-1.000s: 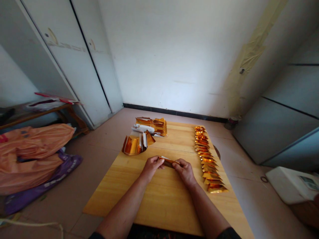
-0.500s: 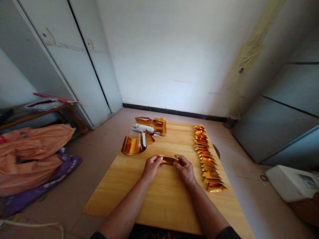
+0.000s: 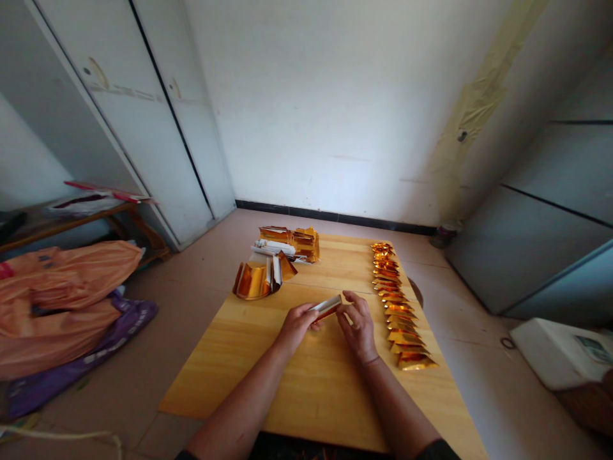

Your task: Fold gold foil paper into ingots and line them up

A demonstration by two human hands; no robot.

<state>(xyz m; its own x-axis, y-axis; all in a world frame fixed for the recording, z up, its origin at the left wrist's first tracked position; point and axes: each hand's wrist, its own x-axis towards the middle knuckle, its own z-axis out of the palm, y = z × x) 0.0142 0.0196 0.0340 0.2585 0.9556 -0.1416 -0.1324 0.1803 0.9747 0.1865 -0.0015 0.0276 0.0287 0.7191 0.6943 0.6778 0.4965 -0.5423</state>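
Note:
My left hand (image 3: 297, 327) is closed on one end of a folded strip of gold foil paper (image 3: 328, 306), thumb on top. The strip tilts up toward the right, and a pale, whitish inner side shows along its top. At its right end is my right hand (image 3: 357, 324), thumb and fingers apart; the thumb is close to the strip's corner, and I cannot tell whether it touches. Right of that hand, a long row of folded gold foil pieces (image 3: 401, 310) runs along the table's right side.
On the wooden table (image 3: 268, 377), curved gold foil sheets (image 3: 253, 280) stand at the left. Behind them lies a stack of gold foil paper (image 3: 306, 244) with white rolled pieces. Orange bags (image 3: 62, 287) lie on the floor at left; a white box (image 3: 560, 351) stands at right.
The strip has turned from nearly level, gold side showing, to tilted up at the right with its pale side showing. My right hand has loosened its grip and its fingers have spread.

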